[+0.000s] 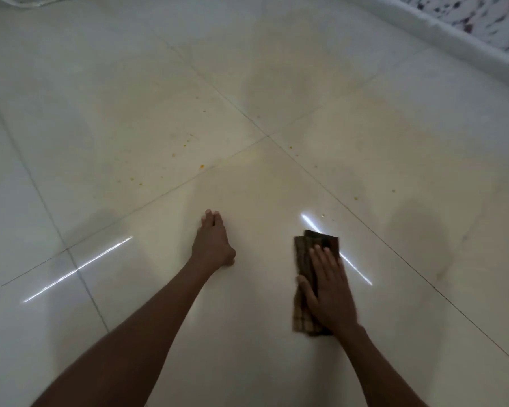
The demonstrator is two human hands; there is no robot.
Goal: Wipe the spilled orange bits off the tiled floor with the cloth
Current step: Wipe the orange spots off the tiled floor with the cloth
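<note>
Pressed right hand [329, 289] flat on checked cloth [304, 277]; left hand [213, 245] braced, fingers straight; orange bits [202, 166] at eleven o'clock remained unwiped.

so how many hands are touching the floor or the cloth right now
2. The left hand rests on the bare tiled floor; the right hand presses flat on the brown cloth beside it. None hidden.

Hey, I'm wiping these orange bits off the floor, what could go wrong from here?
1. The orange bits lie scattered well ahead of the cloth and to both sides, so one pass may miss some.
2. The right hand presses flat on the folded cloth; bits could smear across the tile rather than lift.
3. The left hand braces on glossy tile and might slip.
</note>
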